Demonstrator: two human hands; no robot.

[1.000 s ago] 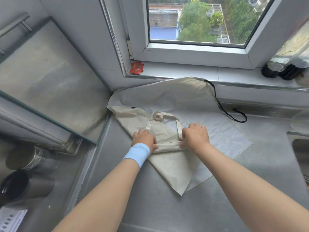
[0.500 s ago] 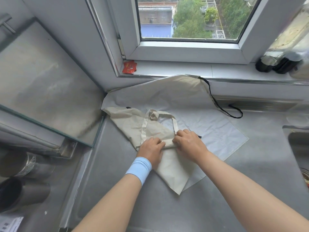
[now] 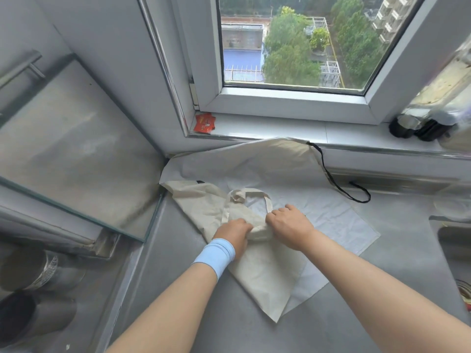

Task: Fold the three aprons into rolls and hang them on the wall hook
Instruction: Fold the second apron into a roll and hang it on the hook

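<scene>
On a steel kitchen counter (image 3: 382, 289) beneath a closed window (image 3: 280, 47), three aprons lie overlapped. One cream apron (image 3: 254, 159) is slumped against the sill at the back, with its black cord (image 3: 331, 179) trailing to the right. A white apron (image 3: 331, 220) is spread flat under the others, and a second cream apron (image 3: 265, 276) lies on top, slanting toward the person.

Two bare hands work the top one. The left hand (image 3: 235, 231), above a pale blue wristband (image 3: 216, 253), and the right hand (image 3: 288, 225) both curl their fingers round a short, thick roll (image 3: 260, 231) of cloth started partway along the apron. The apron's neck loop (image 3: 252, 194) lies loose just beyond the roll. Two metal cups (image 3: 38, 271) lie on their sides at far left, and one red packet (image 3: 204, 122) sits on the sill.

The roll looks barely begun, so none of the three seems finished. The likely trouble is the slanted lie of the cloth, which could make the roll wind crooked or slacken. The fingers could also drag the white apron underneath into the roll. No wall hook shows in this view.
</scene>
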